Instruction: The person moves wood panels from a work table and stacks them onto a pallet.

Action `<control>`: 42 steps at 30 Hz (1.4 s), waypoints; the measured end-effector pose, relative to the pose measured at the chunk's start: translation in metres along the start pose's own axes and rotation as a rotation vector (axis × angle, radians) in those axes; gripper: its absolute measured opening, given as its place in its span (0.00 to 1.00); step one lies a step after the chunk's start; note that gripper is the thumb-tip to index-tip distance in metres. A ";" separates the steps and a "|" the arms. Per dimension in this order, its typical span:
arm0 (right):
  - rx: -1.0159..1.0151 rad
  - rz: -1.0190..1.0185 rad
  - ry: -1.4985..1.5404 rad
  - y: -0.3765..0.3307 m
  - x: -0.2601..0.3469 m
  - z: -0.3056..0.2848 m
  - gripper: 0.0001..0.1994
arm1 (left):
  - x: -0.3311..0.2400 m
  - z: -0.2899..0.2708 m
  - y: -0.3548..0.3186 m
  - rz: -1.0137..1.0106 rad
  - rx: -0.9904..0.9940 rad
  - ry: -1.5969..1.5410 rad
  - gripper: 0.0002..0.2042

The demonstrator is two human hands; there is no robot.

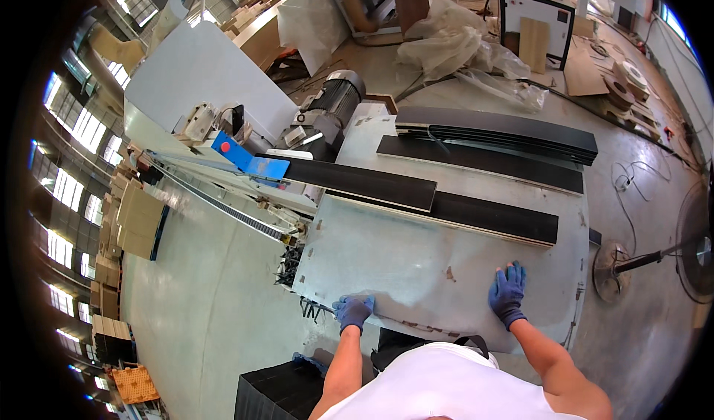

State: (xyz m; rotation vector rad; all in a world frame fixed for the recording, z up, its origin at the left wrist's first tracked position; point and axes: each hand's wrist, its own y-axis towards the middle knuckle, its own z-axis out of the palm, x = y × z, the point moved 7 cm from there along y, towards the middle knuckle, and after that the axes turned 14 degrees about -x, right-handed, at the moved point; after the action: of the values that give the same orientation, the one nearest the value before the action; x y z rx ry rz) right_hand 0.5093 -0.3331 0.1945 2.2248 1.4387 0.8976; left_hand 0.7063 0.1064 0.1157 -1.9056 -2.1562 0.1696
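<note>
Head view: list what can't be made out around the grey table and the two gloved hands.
- Left hand: fingertips curl over the grey table edge, so what they grip is hidden.
- Right hand: palm lies flat; anything beneath it is covered.
- Black stack: cut off by the lower edge and the left forearm.
- Dark boards: thickness and surface detail too small.

Left hand (353,311) curled, right hand (508,292) flat
</note>
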 end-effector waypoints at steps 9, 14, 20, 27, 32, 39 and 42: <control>0.002 0.013 -0.012 -0.006 -0.003 0.006 0.19 | -0.014 -0.019 -0.003 -0.044 0.087 -0.025 0.46; 0.034 0.023 -0.002 -0.006 0.001 0.005 0.19 | -0.002 -0.008 0.003 -0.054 0.111 0.028 0.43; 0.035 0.020 -0.016 -0.002 0.003 0.003 0.19 | -0.009 -0.020 -0.002 -0.018 0.080 0.023 0.42; 0.024 0.019 -0.004 -0.004 0.001 0.005 0.18 | -0.007 -0.016 -0.003 -0.033 0.114 0.041 0.45; 0.010 0.014 -0.010 -0.005 -0.001 0.006 0.18 | -0.007 -0.008 0.000 -0.068 0.132 0.025 0.49; 0.014 0.017 0.007 -0.003 0.001 0.005 0.17 | 0.000 0.005 0.006 -0.062 0.129 0.006 0.52; 0.011 0.021 0.010 -0.004 0.000 0.004 0.17 | -0.003 -0.002 0.002 -0.082 0.116 0.009 0.52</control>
State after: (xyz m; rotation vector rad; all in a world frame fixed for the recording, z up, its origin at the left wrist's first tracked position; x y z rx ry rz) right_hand 0.5089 -0.3313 0.1887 2.2505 1.4304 0.9112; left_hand 0.7092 0.1039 0.1171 -1.7489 -2.1640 0.2639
